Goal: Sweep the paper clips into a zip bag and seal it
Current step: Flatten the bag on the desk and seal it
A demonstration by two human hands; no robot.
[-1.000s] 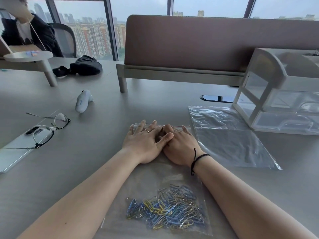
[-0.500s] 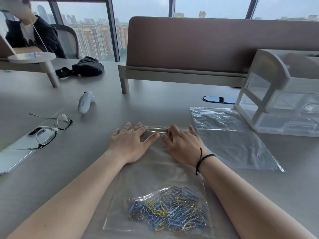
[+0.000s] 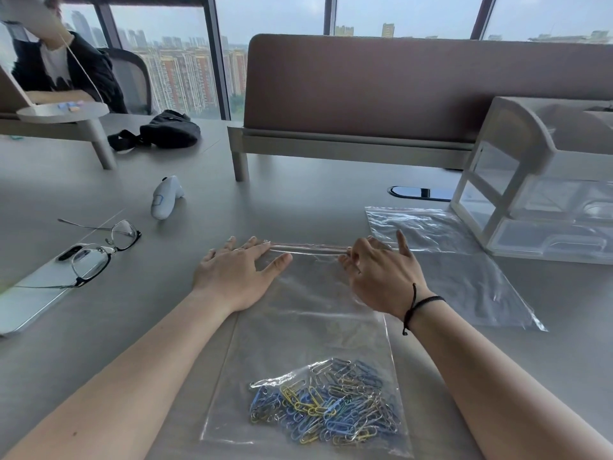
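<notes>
Grey desk surface [image 3: 298, 200] backed by a brown upholstered divider panel [image 3: 381, 88] on a pale metal rail. Behind it, floor-to-ceiling windows [image 3: 185, 61] with dark mullions admit flat, overcast daylight and show high-rise towers. A mesh office chair [image 3: 132, 81] stands at far left.

Both forearms are extended forward from the lower corners of the view, bare, converging slightly toward the middle.

Left hand [image 3: 237, 277]: laid palm-down and flat, fingers straight and held close together, pointed away from the body, thumb splayed out to the right. A ring is seen on one finger. Nothing is gripped by it.

Right hand [image 3: 381, 277]: back of hand turned up, wrist raised a little. Thumb and front fingers are curled into a pinch at the left edge of the hand; one finger is stuck out straight and upward. A dark cord is worn around the right wrist.

The hands are kept apart, level with each other.
</notes>
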